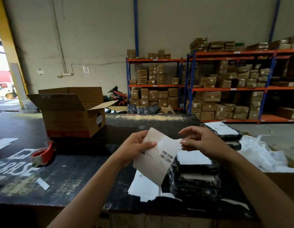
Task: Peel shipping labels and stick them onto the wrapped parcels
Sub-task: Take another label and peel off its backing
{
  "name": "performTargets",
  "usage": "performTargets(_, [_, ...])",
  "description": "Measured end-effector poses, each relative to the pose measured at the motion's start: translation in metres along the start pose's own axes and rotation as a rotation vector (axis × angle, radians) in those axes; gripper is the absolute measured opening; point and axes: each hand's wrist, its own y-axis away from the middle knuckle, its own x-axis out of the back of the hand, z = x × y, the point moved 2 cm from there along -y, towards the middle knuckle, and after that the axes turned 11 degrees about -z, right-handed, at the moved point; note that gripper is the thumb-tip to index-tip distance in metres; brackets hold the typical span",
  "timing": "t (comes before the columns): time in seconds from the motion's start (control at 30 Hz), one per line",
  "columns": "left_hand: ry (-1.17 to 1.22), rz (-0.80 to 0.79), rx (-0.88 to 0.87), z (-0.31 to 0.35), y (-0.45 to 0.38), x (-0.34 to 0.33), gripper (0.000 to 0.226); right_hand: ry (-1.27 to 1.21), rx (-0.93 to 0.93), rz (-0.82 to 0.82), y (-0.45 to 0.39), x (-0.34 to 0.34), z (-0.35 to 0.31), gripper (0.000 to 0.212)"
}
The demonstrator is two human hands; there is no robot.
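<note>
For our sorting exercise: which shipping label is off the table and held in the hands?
The barcoded label, raised between the left hand and right hand. The other labels lie flat on the table beside the parcels.

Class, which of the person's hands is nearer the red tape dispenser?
Left. The left hand holds the label, with the tape dispenser further to its left; the right hand is beyond the label.

The dark table (80, 170) has bare room on its left half. There the tape dispenser (43, 156) and the open carton (72, 116) stand in the way; wrapped parcels (194, 181) and loose label sheets (143, 186) crowd the right.
</note>
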Motion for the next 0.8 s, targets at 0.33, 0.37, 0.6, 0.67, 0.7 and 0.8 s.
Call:
performTargets(0.33, [-0.038,-0.018,0.026,0.0,-0.002,0.0,0.021,-0.008,0.022,-0.058,0.005,-0.002,0.0,0.025])
performTargets(0.37, [-0.04,-0.02,0.031,0.0,-0.002,0.0,0.021,-0.011,0.024,-0.064,0.005,-0.002,0.0,0.025])
performTargets(0.6, [-0.072,0.007,0.08,0.0,-0.004,-0.001,0.027,-0.111,0.055,-0.051,0.006,-0.007,0.001,0.024])
performTargets(0.67, [-0.158,0.072,0.114,-0.002,-0.008,-0.001,0.04,-0.175,0.065,-0.012,0.005,-0.009,0.002,0.025])
performTargets(0.7, [-0.241,0.116,0.133,-0.004,-0.01,-0.002,0.049,-0.204,0.07,0.009,0.005,-0.011,0.003,0.026])
performTargets(0.8, [-0.374,0.257,0.127,0.0,-0.014,-0.009,0.059,-0.233,0.084,0.057,0.003,-0.016,0.004,0.027])
